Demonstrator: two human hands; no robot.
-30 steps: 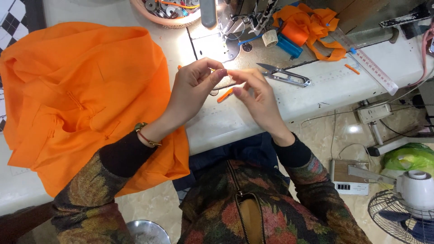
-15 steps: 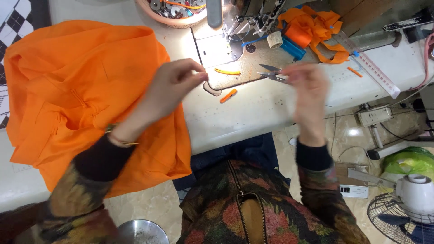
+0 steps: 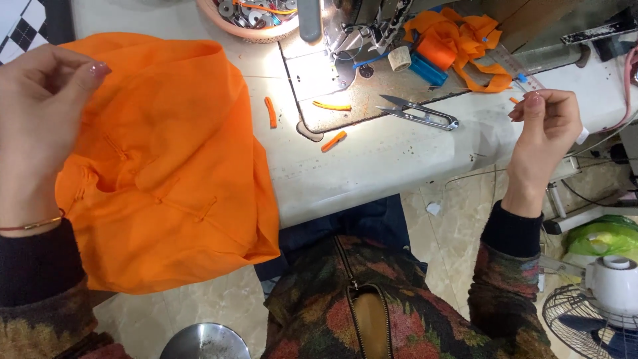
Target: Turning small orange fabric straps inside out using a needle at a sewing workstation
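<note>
Both hands are raised and drawn wide apart. The left hand (image 3: 36, 133), fingers pressed together at the tips, hovers over the crumpled orange sheer fabric (image 3: 173, 173) heaped on the white tabletop (image 3: 379, 166). The right hand (image 3: 545, 133) pinches too; whether a thread runs between them I cannot tell. Silver thread snips (image 3: 419, 114) lie nearer the right hand, long axis pointing toward it, under the sewing machine's lamp.

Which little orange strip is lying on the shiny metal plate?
The strip lying flat across the plate beside the snips. The other two strips lie on the white table.
</note>
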